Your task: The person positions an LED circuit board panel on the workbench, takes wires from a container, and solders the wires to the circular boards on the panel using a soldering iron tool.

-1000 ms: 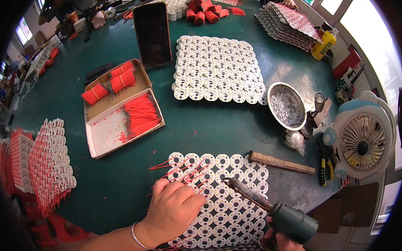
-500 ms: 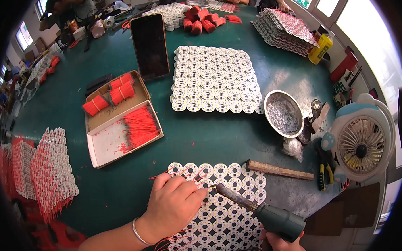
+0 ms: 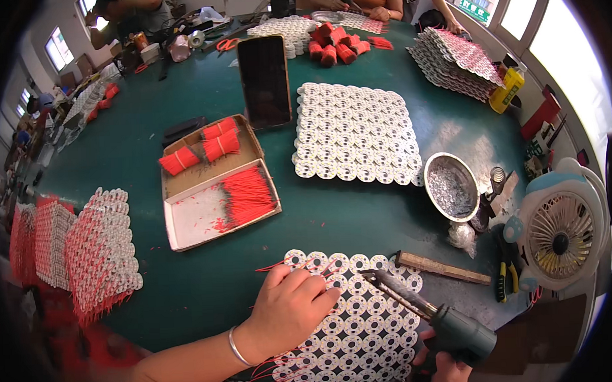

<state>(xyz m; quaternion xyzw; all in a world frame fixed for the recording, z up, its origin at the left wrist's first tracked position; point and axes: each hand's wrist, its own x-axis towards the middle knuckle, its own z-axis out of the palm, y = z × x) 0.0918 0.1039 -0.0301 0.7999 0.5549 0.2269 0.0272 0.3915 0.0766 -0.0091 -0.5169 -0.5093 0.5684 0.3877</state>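
Note:
A panel of round white circuit boards lies in front of me, with thin red wires along its left side. My left hand rests over the panel's upper left part, its fingers pinched together; what they hold is hidden. Red wires stick out beside its knuckles. In my right hand, at the lower right, is a dark green soldering gun. Its tip hovers over the upper middle of the panel, a short gap to the right of my left fingertips.
Bundled and loose red wires lie in an open cardboard box. Beyond are a phone and a stacked panel pile. A metal bowl, wooden bar, pliers and fan stand right. Wired panels lie left. Other people sit across.
The whole view has shifted, so the scene sits further right. The soldering gun's tip has drawn slightly away from my left fingertips. My left hand keeps its place on the panel.

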